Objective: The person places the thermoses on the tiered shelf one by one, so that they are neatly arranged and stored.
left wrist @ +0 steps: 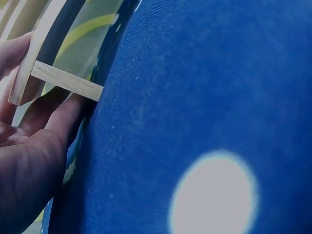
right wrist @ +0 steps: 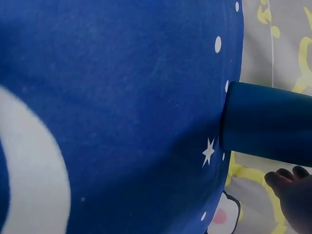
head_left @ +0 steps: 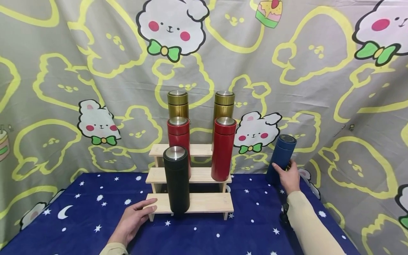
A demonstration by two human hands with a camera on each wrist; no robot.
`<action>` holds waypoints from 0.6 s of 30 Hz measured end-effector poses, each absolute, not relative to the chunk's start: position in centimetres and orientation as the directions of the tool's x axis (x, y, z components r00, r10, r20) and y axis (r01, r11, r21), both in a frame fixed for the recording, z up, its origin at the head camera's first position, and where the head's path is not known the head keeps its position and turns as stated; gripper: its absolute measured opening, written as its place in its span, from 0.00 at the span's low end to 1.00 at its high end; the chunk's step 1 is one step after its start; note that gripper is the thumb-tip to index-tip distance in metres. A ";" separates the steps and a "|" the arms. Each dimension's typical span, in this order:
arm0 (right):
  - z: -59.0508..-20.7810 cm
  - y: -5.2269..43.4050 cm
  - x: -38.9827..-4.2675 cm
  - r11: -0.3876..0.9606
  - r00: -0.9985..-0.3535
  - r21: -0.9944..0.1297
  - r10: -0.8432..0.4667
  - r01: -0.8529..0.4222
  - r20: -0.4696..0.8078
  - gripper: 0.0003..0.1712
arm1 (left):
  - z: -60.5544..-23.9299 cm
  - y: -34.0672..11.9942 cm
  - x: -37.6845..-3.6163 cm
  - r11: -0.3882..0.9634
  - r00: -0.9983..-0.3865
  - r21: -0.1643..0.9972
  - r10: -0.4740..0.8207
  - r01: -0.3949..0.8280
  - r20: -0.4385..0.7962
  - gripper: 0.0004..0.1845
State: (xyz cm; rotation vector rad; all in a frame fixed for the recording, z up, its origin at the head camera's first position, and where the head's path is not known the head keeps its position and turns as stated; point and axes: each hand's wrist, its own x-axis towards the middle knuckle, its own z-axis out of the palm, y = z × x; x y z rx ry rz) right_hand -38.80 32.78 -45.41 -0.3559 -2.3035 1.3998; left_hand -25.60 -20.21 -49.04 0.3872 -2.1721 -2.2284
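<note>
At the right, a blue thermos bottle [head_left: 282,156] stands on the table. My right hand [head_left: 288,177] holds it from the right, thumb across its front. In the right wrist view the thermos's lower body [right wrist: 268,122] shows, with several fingertips [right wrist: 278,180] beside it; the thumb is out of that view. My left hand [head_left: 134,217] grips the left end of the lowest step of a wooden three-step stand [head_left: 210,203]. In the left wrist view the step's board [left wrist: 29,63] lies between thumb and fingers. A black thermos [head_left: 176,180] stands on that lowest step.
Two red thermoses, left [head_left: 178,136] and right [head_left: 223,152], stand on the middle step. Behind them, on the top step, are two gold ones, left [head_left: 177,106] and right [head_left: 224,104]. A dark blue starry cloth [head_left: 95,216] covers the table; patterned curtains [head_left: 127,88] enclose it.
</note>
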 end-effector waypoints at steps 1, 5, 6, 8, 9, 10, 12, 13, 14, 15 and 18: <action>-45.4 32.8 -38.8 0.459 -0.880 -0.889 0.424 0.003 0.216 0.51 | -49.0 -20.2 -25.6 -0.040 -0.970 0.986 -0.173 -0.164 -0.168 0.21; -45.2 32.9 -38.8 0.467 -0.882 -0.884 0.416 -0.003 0.222 0.50 | -49.0 -20.1 -25.6 -0.046 -0.971 0.987 -0.176 -0.156 -0.162 0.21; -45.2 32.9 -38.8 0.469 -0.882 -0.883 0.414 -0.004 0.224 0.50 | -48.9 -20.1 -25.6 -0.047 -0.971 0.987 -0.176 -0.156 -0.162 0.21; -45.1 32.9 -38.7 0.476 -0.882 -0.880 0.411 -0.006 0.229 0.49 | -49.0 -20.2 -25.6 -0.045 -0.971 0.986 -0.174 -0.159 -0.164 0.21; -45.1 32.9 -38.7 0.479 -0.882 -0.878 0.411 -0.006 0.230 0.49 | -49.0 -20.2 -25.6 -0.042 -0.971 0.986 -0.172 -0.161 -0.166 0.21; -45.1 32.9 -38.7 0.483 -0.882 -0.876 0.409 -0.008 0.234 0.49 | -49.0 -20.2 -25.6 -0.038 -0.971 0.986 -0.172 -0.164 -0.168 0.21; -45.0 32.9 -38.5 0.489 -0.884 -0.872 0.405 -0.006 0.233 0.49 | -49.0 -20.2 -25.6 -0.032 -0.970 0.985 -0.173 -0.168 -0.171 0.21; -45.0 33.0 -38.5 0.491 -0.885 -0.871 0.403 -0.004 0.232 0.50 | -49.1 -20.2 -25.6 -0.032 -0.970 0.985 -0.173 -0.169 -0.172 0.21; -45.0 33.0 -38.4 0.492 -0.887 -0.871 0.402 -0.003 0.229 0.50 | -49.1 -20.2 -25.7 -0.032 -0.970 0.985 -0.173 -0.168 -0.171 0.21; -44.9 33.0 -38.3 0.490 -0.888 -0.872 0.401 -0.002 0.227 0.50 | -49.1 -20.2 -25.6 -0.032 -0.970 0.986 -0.172 -0.166 -0.169 0.21; -44.9 33.3 -38.1 0.493 -0.890 -0.870 0.398 0.000 0.225 0.51 | -49.1 -20.2 -25.6 -0.039 -0.971 0.986 -0.174 -0.162 -0.166 0.21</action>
